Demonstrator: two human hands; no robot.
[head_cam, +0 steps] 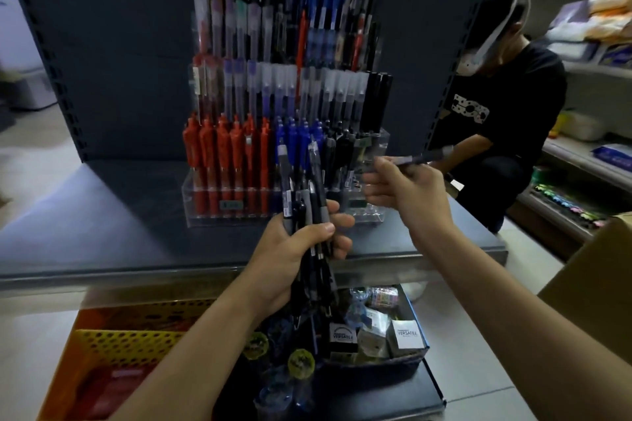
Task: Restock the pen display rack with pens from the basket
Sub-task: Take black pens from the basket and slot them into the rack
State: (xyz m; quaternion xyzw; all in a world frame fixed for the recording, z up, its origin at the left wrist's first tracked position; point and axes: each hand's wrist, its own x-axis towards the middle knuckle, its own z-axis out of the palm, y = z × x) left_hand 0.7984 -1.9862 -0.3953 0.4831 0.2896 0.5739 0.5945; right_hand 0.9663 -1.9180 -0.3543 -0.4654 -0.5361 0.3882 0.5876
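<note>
A clear tiered pen display rack (371, 212) stands on the grey shelf, filled with red, blue, black and frosted pens. My left hand (290, 249) grips a bundle of dark pens (309, 202) upright, just in front of the rack's lowest tier. My right hand (400, 186) pinches a single dark pen (424, 158) held level, by the rack's near-empty right front compartment. A yellow perforated basket (130, 342) sits low at the left.
The grey shelf (102, 232) has a dark back panel behind the rack. A dark tray (415, 314) of small boxes and packets lies below my hands. A crouching person in a black shirt (502, 120) is at the right, beside shelves of goods. A cardboard box (602, 270) stands at far right.
</note>
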